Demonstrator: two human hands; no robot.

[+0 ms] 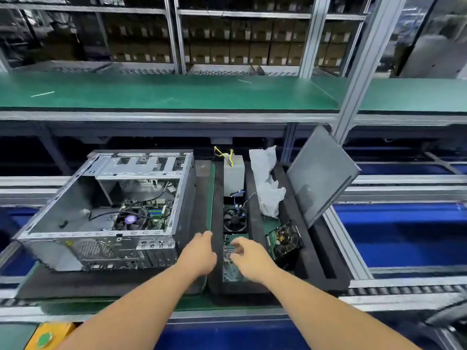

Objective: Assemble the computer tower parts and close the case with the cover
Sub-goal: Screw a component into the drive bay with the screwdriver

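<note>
even overhead light, dim back shelves, soft blur, bowed wide-angle edges

Right hand [249,258] blurred over a clear-wrapped part [228,270] too indistinct to identify, shelf boxes [242,46] dark and blurred, yellow object [49,335] cut off at bottom edge

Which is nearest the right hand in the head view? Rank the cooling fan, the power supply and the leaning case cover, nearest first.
1. Cooling fan, just beyond the right hand.
2. Power supply, farther back in the same tray.
3. Case cover, leaning far right.
</note>
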